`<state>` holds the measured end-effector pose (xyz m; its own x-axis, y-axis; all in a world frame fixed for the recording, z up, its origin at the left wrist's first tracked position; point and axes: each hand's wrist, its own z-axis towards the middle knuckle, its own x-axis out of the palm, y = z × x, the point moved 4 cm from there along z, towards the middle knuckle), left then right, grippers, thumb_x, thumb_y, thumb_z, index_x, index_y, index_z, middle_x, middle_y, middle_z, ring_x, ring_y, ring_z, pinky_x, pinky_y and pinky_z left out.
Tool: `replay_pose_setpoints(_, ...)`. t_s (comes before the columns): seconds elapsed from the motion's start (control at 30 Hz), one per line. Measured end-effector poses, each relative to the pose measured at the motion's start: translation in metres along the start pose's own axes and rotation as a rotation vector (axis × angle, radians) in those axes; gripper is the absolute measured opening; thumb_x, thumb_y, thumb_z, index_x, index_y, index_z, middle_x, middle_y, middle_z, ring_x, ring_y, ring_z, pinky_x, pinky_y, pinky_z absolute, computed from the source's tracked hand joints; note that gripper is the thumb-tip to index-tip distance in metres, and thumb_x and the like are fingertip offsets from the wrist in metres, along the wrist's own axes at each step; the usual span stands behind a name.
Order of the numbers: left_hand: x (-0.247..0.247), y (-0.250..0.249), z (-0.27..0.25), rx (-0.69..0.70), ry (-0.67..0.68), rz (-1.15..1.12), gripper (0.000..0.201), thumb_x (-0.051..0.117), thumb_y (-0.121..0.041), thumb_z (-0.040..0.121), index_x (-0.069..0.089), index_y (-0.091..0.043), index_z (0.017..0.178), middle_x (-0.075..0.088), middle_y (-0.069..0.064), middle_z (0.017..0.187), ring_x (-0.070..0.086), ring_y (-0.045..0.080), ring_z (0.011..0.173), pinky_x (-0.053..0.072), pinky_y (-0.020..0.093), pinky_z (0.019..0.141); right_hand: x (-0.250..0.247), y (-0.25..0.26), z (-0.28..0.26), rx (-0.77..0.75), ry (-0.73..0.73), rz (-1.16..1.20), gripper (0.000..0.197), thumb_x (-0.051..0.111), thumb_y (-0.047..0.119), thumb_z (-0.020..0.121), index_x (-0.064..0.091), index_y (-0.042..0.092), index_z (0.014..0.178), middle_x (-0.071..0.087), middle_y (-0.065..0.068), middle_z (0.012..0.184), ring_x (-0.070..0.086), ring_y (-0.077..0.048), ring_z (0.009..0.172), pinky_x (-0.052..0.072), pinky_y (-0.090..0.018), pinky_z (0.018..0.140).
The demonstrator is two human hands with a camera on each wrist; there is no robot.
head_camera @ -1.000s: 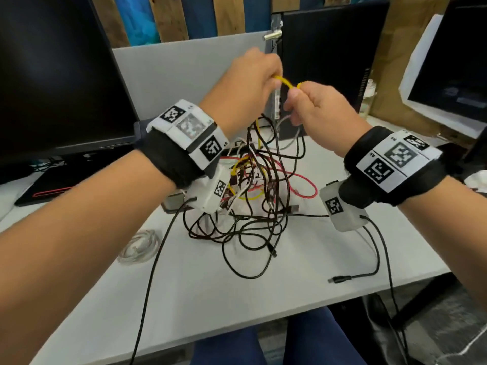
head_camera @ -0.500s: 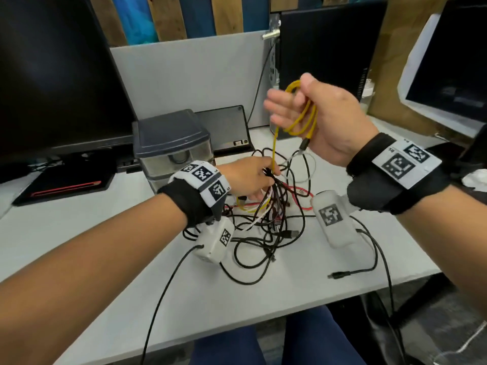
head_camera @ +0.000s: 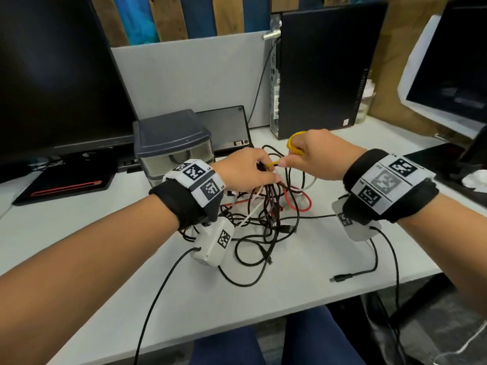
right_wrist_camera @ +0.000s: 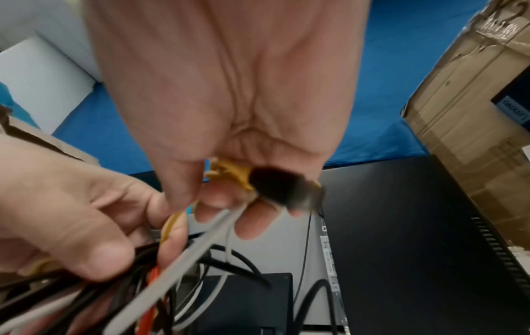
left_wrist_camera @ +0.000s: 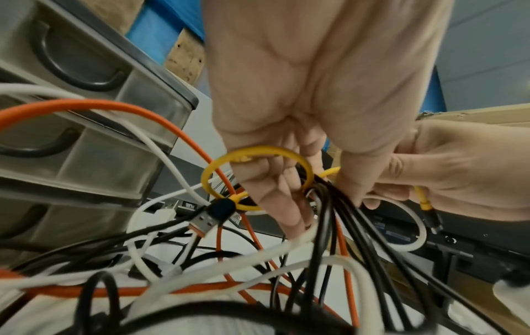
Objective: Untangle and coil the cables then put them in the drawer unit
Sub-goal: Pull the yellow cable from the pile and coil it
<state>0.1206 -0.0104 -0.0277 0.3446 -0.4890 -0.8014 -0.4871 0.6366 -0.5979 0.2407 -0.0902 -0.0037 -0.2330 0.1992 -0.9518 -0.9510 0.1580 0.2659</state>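
A tangle of black, white and orange-red cables lies mid-desk. My left hand grips a bunch of its black strands from above. A yellow cable is looped in my right hand, which pinches it just right of the left hand; a short yellow stretch runs between both hands. Its dark plug sticks out of the right fingers. Another yellow loop hangs round the left fingers. The grey drawer unit stands shut, just behind and left of the left hand.
A large monitor fills the back left, a PC tower the back middle. A closed dark laptop lies left. A loose black cable end lies near the desk's front edge. A cardboard box stands far right.
Both hands were raised a second ago, then the left dropped onto the tangle. The right hand, holding the yellow loops, has now come down beside the left hand.
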Motion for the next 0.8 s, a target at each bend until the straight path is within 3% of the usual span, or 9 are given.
replay_pose_setpoints(0.13,-0.014,0.004,0.002,-0.043,-0.061,-0.036,0.023,0.059,-0.011,0.086,0.057,-0.022,0.105,0.061,-0.001,0.070,0.053,0.002,0.041,0.040,0.017,0.042,-0.011,0.000,-0.001,0.010,-0.118,0.057,0.032,0.048,0.038,0.097,0.054,0.008,0.087,0.050,-0.004,0.072,0.049,-0.022,0.071,0.034,-0.028,0.055)
replay_pose_setpoints(0.23,-0.031,0.016,0.006,-0.125,-0.152,-0.196,0.018,0.056,-0.007,0.087,0.064,-0.023,0.091,0.068,0.007,0.087,0.063,0.021,0.061,0.052,0.031,0.058,-0.035,-0.008,-0.003,0.040,-0.337,0.217,0.029,0.043,0.034,0.099,0.051,0.008,0.087,0.058,-0.011,0.078,0.052,-0.022,0.068,0.035,-0.029,0.059)
replay_pose_setpoints(0.3,-0.043,0.018,0.006,-0.120,-0.259,-0.192,0.019,0.055,-0.008,0.086,0.067,-0.022,0.085,0.067,0.003,0.084,0.060,0.019,0.065,0.051,0.029,0.064,-0.049,-0.009,-0.005,0.047,-0.446,0.324,0.029,0.041,0.032,0.100,0.047,0.012,0.079,0.061,-0.015,0.078,0.050,-0.014,0.059,0.038,-0.027,0.057)
replay_pose_setpoints(0.4,-0.051,0.016,0.004,-0.088,-0.313,0.024,0.021,0.055,-0.013,0.088,0.070,-0.022,0.099,0.063,-0.004,0.090,0.056,0.012,0.075,0.043,0.021,0.068,-0.060,-0.007,-0.004,0.058,-0.572,0.505,0.030,0.037,0.031,0.101,0.039,0.022,0.073,0.062,-0.005,0.066,0.052,0.000,0.052,0.039,-0.012,0.054)
replay_pose_setpoints(0.47,-0.050,0.019,0.000,-0.099,-0.253,0.213,0.028,0.054,-0.012,0.087,0.068,-0.023,0.109,0.061,-0.004,0.102,0.055,0.013,0.086,0.041,0.022,0.075,-0.067,-0.004,-0.005,0.047,-0.647,0.642,0.028,0.035,0.030,0.101,0.038,0.024,0.074,0.062,0.003,0.061,0.058,0.000,0.059,0.041,-0.015,0.063)
replay_pose_setpoints(0.57,-0.038,0.029,-0.005,-0.121,-0.036,0.450,0.040,0.051,-0.008,0.088,0.063,-0.025,0.122,0.055,-0.001,0.132,0.055,0.018,0.113,0.045,0.027,0.090,-0.073,-0.001,-0.009,0.001,-0.687,0.850,0.026,0.031,0.026,0.103,0.039,0.021,0.079,0.067,0.000,0.063,0.064,-0.003,0.062,0.048,-0.015,0.066)
replay_pose_setpoints(0.67,-0.023,0.038,-0.012,-0.140,0.236,0.647,0.041,0.047,-0.028,0.097,0.049,-0.023,0.137,0.044,0.000,0.146,0.044,0.021,0.129,0.036,0.035,0.107,-0.079,0.000,-0.010,-0.102,-0.683,1.054,0.027,0.028,0.024,0.104,0.039,0.017,0.081,0.072,0.001,0.066,0.071,-0.015,0.072,0.056,-0.026,0.073)
replay_pose_setpoints(0.73,-0.021,0.037,-0.019,-0.160,0.378,0.659,0.048,0.046,-0.037,0.097,0.039,-0.029,0.143,0.034,-0.004,0.152,0.037,0.020,0.135,0.030,0.035,0.111,-0.078,0.002,-0.009,-0.134,-0.631,1.143,0.024,0.029,0.024,0.104,0.041,0.018,0.083,0.074,0.000,0.077,0.072,-0.020,0.079,0.054,-0.026,0.068)
replay_pose_setpoints(0.8,-0.025,0.027,-0.023,-0.164,0.380,0.564,0.042,0.050,-0.033,0.095,0.044,-0.031,0.137,0.039,-0.003,0.147,0.044,0.018,0.127,0.037,0.032,0.101,-0.070,0.006,-0.009,-0.120,-0.556,1.113,0.022,0.031,0.024,0.104,0.043,0.019,0.086,0.074,-0.003,0.084,0.071,-0.019,0.081,0.050,-0.023,0.066)
